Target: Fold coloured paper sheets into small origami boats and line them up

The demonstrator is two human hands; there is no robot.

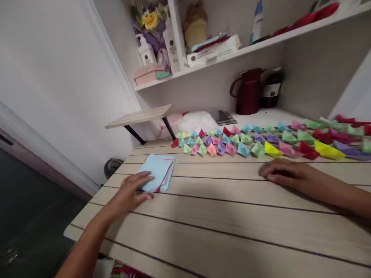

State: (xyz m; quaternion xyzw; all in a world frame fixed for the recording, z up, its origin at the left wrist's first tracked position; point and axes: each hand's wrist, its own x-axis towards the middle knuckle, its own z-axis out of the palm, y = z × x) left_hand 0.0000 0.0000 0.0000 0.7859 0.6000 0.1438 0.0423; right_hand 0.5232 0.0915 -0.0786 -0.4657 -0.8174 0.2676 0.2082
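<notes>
Resting spread on the paper stack (159,169), left of centre in the frame, my left grip (131,193) pinches nothing; right grip (282,173) lies flat on the counter (232,231). Sheets look light, floppy, slippery: I'd lift a corner.

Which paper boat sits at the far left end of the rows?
The small red boat, leftmost of all; its nearest neighbours are blue and green.

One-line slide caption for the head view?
Left hand on light-blue paper stack; right hand flat on pale wooden table near colourful folded paper boats.
</notes>
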